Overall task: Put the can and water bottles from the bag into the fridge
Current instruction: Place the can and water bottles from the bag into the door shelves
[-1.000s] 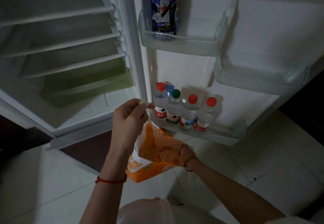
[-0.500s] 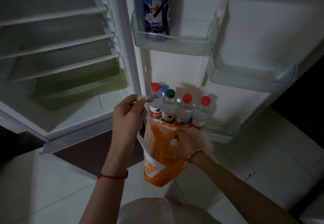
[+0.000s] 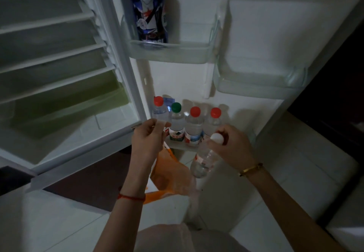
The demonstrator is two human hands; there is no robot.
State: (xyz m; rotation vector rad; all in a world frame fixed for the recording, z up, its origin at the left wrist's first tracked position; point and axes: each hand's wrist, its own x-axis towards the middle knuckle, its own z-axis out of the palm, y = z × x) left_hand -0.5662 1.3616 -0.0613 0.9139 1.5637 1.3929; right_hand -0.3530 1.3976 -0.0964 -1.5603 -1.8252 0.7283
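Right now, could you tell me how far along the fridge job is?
Done: the can stands in the upper door shelf, four bottles in the lower door shelf. In hand: the right hand grips a fifth bottle; the left hand holds the orange bag. Left: shelving that bottle; bag contents hidden.

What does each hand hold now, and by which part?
The left hand pinches the bag by its top edge. The right hand grips a bottle by its neck.

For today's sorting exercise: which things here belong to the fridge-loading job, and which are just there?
Job: can, four shelved bottles, bottle in right hand, orange bag in left hand.
Just there: green drawer, floor tiles, red wrist string, gold bracelet.
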